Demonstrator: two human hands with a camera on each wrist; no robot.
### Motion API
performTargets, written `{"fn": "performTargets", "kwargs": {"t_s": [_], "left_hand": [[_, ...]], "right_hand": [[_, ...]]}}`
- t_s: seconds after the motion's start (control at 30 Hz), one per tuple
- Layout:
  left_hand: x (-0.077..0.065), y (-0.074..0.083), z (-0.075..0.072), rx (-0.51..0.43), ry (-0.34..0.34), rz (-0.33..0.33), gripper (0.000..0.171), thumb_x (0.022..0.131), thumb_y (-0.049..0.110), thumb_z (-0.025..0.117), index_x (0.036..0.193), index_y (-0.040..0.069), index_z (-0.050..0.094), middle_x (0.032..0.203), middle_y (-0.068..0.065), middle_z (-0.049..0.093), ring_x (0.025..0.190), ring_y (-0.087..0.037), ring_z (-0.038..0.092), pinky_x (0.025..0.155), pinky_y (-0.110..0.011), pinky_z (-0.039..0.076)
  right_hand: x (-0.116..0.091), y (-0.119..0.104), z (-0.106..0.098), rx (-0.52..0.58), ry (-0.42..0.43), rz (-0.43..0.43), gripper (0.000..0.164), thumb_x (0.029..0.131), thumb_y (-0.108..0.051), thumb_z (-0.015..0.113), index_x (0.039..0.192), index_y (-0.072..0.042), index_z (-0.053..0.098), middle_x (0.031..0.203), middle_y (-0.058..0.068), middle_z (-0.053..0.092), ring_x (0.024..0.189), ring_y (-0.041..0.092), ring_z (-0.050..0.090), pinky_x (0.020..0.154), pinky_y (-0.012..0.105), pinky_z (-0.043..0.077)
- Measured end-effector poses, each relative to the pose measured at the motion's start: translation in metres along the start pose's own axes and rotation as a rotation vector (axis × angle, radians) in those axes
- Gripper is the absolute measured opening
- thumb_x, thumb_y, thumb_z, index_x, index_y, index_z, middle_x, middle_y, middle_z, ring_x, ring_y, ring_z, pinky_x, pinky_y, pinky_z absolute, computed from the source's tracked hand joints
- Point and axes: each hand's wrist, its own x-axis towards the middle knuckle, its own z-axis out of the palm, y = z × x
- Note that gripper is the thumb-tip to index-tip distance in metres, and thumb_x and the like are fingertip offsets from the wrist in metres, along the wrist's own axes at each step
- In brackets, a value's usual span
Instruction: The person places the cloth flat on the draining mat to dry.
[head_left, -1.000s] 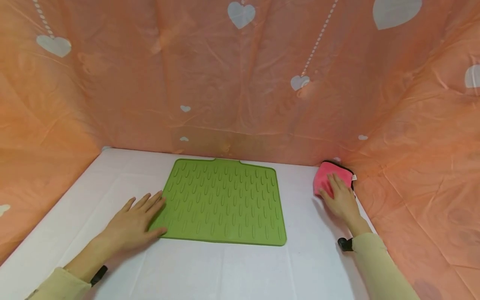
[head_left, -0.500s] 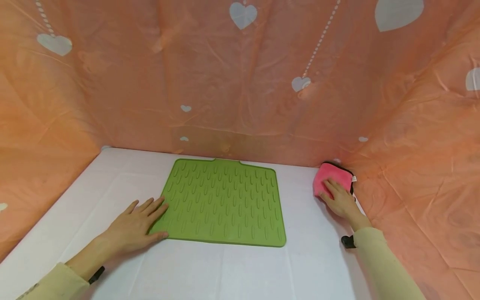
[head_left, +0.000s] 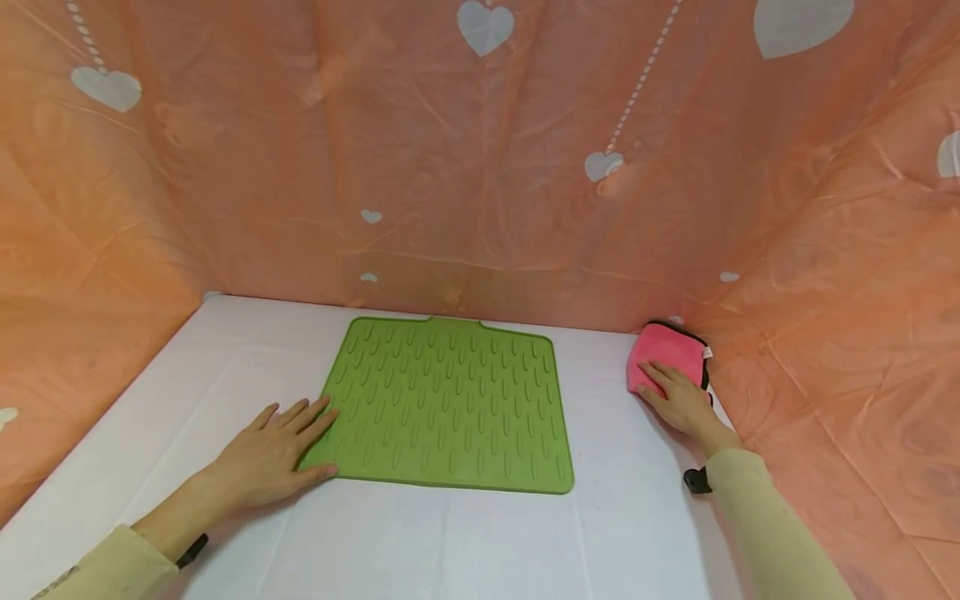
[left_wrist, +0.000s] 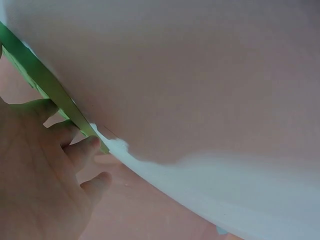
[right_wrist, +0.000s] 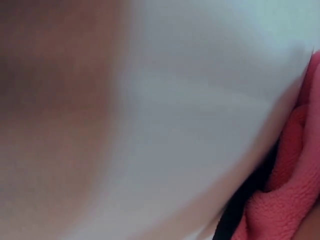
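Note:
A green ridged mat point(head_left: 450, 404) lies flat on the white table, its tabbed edge toward the back. My left hand point(head_left: 262, 458) rests with spread fingers over the mat's left edge, thumb at the front left corner. In the left wrist view, the fingers point(left_wrist: 82, 152) reach along the mat's green rim point(left_wrist: 67, 102). At the far right is a folded pink plush cloth point(head_left: 667, 350) with black edging and a small white tag. My right hand point(head_left: 682, 408) holds its near left part, fingers bent on top and thumb at the edge. Folds of the cloth point(right_wrist: 285, 210) show in the right wrist view.
The table point(head_left: 502, 542) has a white cover. An orange curtain point(head_left: 465, 183) with pale hearts hangs behind it and along both sides. The cloth lies at the back right corner, close to the curtain. Dark wrist-worn devices sit at both cuffs.
My right hand has drawn back toward me on the cloth, its fingers now nearer the cloth's front edge. My left hand has shifted slightly toward me and right along the mat's edge.

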Motion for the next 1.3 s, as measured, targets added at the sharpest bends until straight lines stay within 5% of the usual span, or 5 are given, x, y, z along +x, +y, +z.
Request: {"fn": "performTargets", "kwargs": {"t_s": [0.77, 1.3], "left_hand": [[0.002, 0.002, -0.001, -0.037, -0.017, 0.011, 0.084, 0.097, 0.064, 0.059, 0.154, 0.003, 0.049, 0.162, -0.020, 0.040, 0.147, -0.044, 0.040, 0.116, -0.067, 0.031], [0.001, 0.002, -0.002, -0.043, -0.027, 0.007, 0.084, 0.098, 0.063, 0.059, 0.154, 0.001, 0.048, 0.162, -0.022, 0.039, 0.146, -0.046, 0.039, 0.115, -0.068, 0.032]], "right_hand": [[0.000, 0.009, -0.003, 0.095, 0.199, -0.116, 0.034, 0.098, -0.001, 0.064, 0.133, -0.002, 0.066, 0.124, 0.024, 0.061, 0.118, 0.050, 0.055, 0.099, 0.068, 0.043], [0.001, -0.001, -0.003, 0.168, 0.479, -0.174, 0.035, 0.091, 0.014, 0.065, 0.122, -0.001, 0.071, 0.110, 0.024, 0.065, 0.104, 0.046, 0.059, 0.095, 0.059, 0.045]]}}
